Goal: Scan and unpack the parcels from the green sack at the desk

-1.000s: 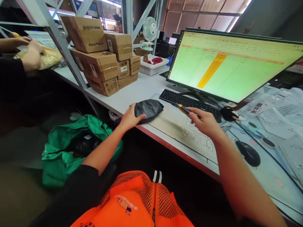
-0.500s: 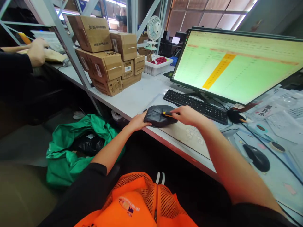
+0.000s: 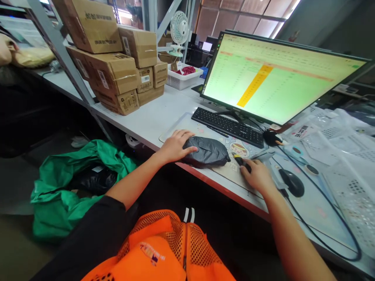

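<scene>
A black plastic parcel [image 3: 206, 152] lies on the patterned desk mat near the table's front edge, with a small slit-like line on its top. My left hand [image 3: 177, 146] grips its left end, thumb across the top and fingers along the far side. Right of the parcel, my right hand [image 3: 258, 173] is closed around a black-and-yellow utility knife [image 3: 242, 160], low over the mat. The knife's yellow end points toward the parcel but stays apart from it. Whether the blade is out, I cannot tell.
Behind the mat stand a black keyboard [image 3: 228, 127] and a monitor [image 3: 281, 78]. A mouse [image 3: 292, 182] and cable lie at right, near clear plastic bags [image 3: 345, 156]. Stacked cartons [image 3: 114, 74] are at left. A green sack [image 3: 49, 203] holding black parcels sits below. Another person's hand [image 3: 4, 50] shows far left.
My right hand has drawn the knife off the parcel's top and moved right, down to the mat. My left hand has shifted farther over the parcel's left end. The view has turned slightly right.
</scene>
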{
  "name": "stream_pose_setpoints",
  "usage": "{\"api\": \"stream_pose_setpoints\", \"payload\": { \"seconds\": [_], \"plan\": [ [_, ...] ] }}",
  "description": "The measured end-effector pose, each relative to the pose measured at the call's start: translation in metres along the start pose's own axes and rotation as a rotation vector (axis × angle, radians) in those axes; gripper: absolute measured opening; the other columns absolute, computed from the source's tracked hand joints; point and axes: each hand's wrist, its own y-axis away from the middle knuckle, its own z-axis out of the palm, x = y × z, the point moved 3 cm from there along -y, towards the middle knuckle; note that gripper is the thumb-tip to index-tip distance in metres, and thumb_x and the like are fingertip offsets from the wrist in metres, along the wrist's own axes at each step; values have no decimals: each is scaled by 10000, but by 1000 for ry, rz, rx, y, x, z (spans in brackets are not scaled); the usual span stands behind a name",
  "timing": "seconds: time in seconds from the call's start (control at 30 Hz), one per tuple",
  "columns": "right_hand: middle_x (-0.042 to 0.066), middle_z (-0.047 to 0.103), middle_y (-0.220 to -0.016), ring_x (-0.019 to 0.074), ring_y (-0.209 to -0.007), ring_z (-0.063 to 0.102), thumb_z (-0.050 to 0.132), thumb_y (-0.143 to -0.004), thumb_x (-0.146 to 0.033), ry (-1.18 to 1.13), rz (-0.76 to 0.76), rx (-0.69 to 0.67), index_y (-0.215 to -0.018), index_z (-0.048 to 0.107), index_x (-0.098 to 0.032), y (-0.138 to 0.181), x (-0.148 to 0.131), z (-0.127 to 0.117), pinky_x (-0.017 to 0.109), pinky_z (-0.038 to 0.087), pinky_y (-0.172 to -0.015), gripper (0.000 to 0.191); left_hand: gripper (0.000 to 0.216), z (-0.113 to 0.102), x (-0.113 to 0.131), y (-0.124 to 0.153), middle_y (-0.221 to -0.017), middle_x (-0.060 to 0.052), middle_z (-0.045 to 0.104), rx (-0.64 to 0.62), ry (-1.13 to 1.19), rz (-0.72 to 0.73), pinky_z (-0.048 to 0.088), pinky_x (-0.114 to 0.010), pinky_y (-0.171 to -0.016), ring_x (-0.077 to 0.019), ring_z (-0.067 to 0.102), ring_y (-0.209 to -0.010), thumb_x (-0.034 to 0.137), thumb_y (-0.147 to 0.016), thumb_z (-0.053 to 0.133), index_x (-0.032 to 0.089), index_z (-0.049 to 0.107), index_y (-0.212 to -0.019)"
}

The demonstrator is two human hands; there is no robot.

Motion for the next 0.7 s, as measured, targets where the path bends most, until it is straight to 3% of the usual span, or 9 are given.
{"api": "stream_pose_setpoints", "payload": {
  "seconds": [0.1,0.17,0.33,0.43,0.53,0.7],
  "plan": [
    [184,678,-1287,343,-1202,637,458,-988,-394,-171,-88,125,-1354,676,-161,-13,-25,-25,479,498,-1074,485,345,18,24,-11,-1324,-130,663,-99,-100,219,457,-442,-1123,-313,589,-1277,379,-974,680,198,715,-1265],
    [159,680,-1305,315,-1228,631,478,-994,-397,-301,-219,138,-1355,671,-178,-25,-51,-38,452,486,-1098,465,228,31,31,-15,-1216,-139,683,-147,-167,268,476,-456,-1060,-314,612,-1179,306,-990,643,174,736,-1151],
    [147,614,-1435,294,-1326,580,605,-943,-349,-369,-490,-59,-1404,641,-181,-53,-116,-25,446,424,-1182,493,232,44,33,-8,-1095,-143,684,-115,-240,321,468,-463,-995,-310,596,-1120,229,-1042,468,167,692,-1044],
    [183,563,-1491,316,-1367,546,635,-940,-345,-304,-498,-148,-1475,583,-133,-65,-140,-11,437,414,-1184,578,295,45,30,-4,-1041,-138,687,-112,-198,351,459,-458,-1034,-297,607,-1116,255,-1064,386,182,671,-1040],
    [165,602,-1437,325,-1310,578,618,-974,-395,-177,-448,-202,-1521,553,-187,-72,-156,-11,424,443,-1132,589,313,48,30,-3,-965,-139,685,-92,-120,346,490,-448,-996,-288,641,-1018,311,-1064,379,195,663,-1002],
    [174,680,-1305,338,-1190,649,578,-994,-438,-114,-310,-205,-1383,684,-233,-78,-169,-17,404,501,-1000,452,337,58,53,23,-827,-98,694,-130,-15,423,547,-368,-822,-239,693,-818,356,-1072,391,198,656,-937]
  ]
}}
